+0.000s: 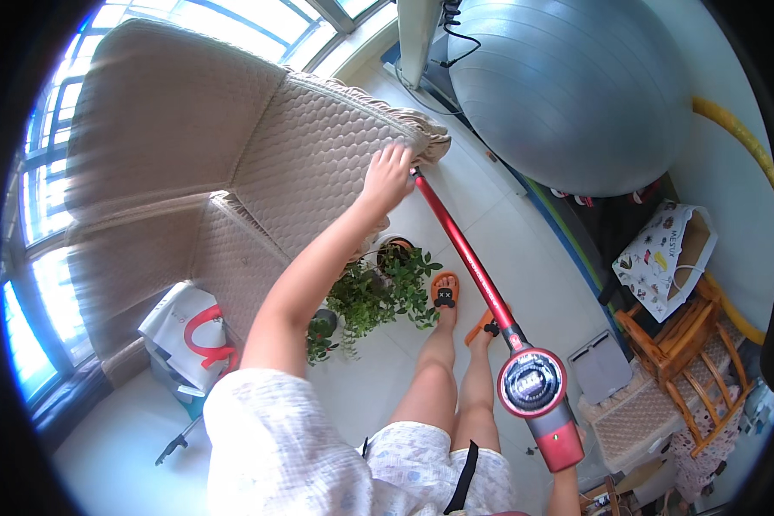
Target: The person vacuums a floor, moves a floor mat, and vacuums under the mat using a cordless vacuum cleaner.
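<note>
My left hand [389, 175] is stretched out over the end of a quilted beige sofa cover [309, 148], beside its ruffled edge. It is slightly blurred, and I cannot tell whether its fingers grip the cloth. Close to that hand is the far end of a cordless stick vacuum cleaner [467, 255]; its floor head is out of sight. The red tube slants down to a round motor body [531, 384] and a red battery [560, 446] with a small green light. My right hand [582, 435] holds the vacuum at the handle, mostly hidden behind the battery.
Leafy potted plants [374, 297] stand by my feet in orange slippers [445, 293]. A large grey exercise ball [567, 90] is at upper right. Below it are a printed paper bag [661, 258] and a wooden chair [674, 348]. A white bag [184, 329] stands left, against the sofa.
</note>
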`<action>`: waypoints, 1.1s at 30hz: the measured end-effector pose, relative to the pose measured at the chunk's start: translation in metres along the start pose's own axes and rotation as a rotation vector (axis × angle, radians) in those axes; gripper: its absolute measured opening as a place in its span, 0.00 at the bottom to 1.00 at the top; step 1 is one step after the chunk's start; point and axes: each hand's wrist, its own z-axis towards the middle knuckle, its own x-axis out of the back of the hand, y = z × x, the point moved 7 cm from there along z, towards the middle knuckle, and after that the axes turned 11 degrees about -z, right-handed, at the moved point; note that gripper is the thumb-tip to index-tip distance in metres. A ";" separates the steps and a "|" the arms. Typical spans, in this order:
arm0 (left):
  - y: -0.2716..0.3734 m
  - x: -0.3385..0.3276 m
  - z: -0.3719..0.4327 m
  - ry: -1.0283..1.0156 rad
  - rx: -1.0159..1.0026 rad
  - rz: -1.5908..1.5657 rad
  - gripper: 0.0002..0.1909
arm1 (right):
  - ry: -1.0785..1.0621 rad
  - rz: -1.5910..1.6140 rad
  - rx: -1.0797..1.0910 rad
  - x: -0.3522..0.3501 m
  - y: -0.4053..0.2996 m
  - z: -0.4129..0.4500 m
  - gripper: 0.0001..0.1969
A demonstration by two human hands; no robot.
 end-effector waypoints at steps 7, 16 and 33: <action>-0.030 -0.080 0.094 -0.142 0.020 0.322 0.29 | -0.167 -0.123 -0.455 0.061 0.009 -0.029 0.10; -0.041 -0.066 0.102 -0.129 0.012 0.171 0.31 | -0.215 -0.188 -0.769 0.110 0.004 -0.060 0.10; -0.034 -0.071 0.083 -0.101 -0.136 -0.059 0.28 | -0.219 -0.205 -0.931 0.159 -0.005 -0.091 0.10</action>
